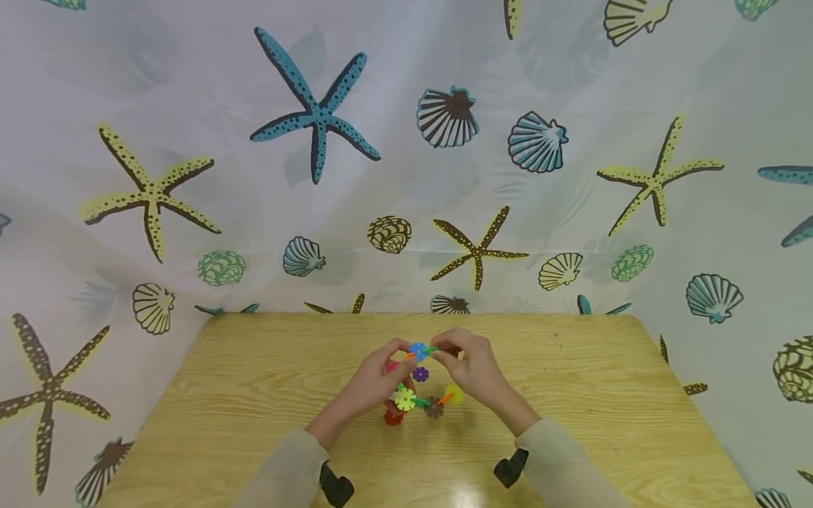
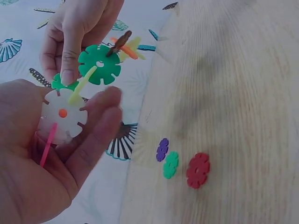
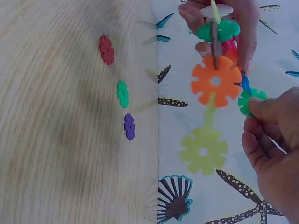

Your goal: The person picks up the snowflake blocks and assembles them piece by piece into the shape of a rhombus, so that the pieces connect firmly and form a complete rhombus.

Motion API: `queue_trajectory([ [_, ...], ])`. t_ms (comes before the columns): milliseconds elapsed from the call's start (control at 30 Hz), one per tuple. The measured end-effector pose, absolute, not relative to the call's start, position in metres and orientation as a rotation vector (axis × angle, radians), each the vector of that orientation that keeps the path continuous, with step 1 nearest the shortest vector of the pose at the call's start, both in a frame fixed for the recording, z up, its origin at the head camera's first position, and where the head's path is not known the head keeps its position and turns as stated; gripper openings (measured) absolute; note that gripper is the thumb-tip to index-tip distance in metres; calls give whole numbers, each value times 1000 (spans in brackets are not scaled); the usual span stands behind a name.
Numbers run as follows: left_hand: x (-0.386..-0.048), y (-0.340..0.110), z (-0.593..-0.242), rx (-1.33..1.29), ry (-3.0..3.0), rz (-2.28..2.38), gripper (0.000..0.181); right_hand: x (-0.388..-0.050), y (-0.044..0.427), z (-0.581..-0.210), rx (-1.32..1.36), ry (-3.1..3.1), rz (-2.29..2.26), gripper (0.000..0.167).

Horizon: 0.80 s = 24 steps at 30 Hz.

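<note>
Both hands are raised over the table, holding a chain of slotted plastic flower discs. My left hand (image 1: 377, 375) grips the chain near a blue disc (image 1: 418, 351), its fingers curled about a white disc (image 2: 65, 109) and a pink disc (image 2: 48, 145). My right hand (image 3: 280, 140) pinches a green disc (image 3: 251, 100) between thumb and index finger, against the blue disc's edge. Hanging from the chain are another green disc (image 2: 99, 64), a brown disc (image 1: 434, 407), an orange disc (image 3: 216, 81) and a yellow disc (image 3: 203, 150). The left fingers partly cover the joins.
Loose on the wooden table (image 1: 254, 409) lie a red disc (image 2: 198, 170), a green disc (image 3: 123, 94) and a purple disc (image 3: 129, 127), below the hands. A cloth (image 1: 394, 176) printed with starfish and shells hangs behind the table and at both sides.
</note>
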<state>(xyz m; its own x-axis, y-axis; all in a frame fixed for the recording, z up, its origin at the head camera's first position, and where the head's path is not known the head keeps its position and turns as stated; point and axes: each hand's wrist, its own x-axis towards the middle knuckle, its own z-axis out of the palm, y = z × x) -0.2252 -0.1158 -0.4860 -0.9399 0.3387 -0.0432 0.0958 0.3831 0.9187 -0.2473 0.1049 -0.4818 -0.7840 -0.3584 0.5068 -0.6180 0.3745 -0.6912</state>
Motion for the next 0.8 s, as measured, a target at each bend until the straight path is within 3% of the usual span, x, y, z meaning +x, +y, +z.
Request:
queue_trajectory([
  [300, -227, -120, -485, 497, 2478, 1417, 52, -248, 104, -480, 848, -2426, 1409, 9],
  [800, -227, -123, -488, 587, 2463, 1490, 35, -249, 106, -473, 826, -2593, 1448, 17],
])
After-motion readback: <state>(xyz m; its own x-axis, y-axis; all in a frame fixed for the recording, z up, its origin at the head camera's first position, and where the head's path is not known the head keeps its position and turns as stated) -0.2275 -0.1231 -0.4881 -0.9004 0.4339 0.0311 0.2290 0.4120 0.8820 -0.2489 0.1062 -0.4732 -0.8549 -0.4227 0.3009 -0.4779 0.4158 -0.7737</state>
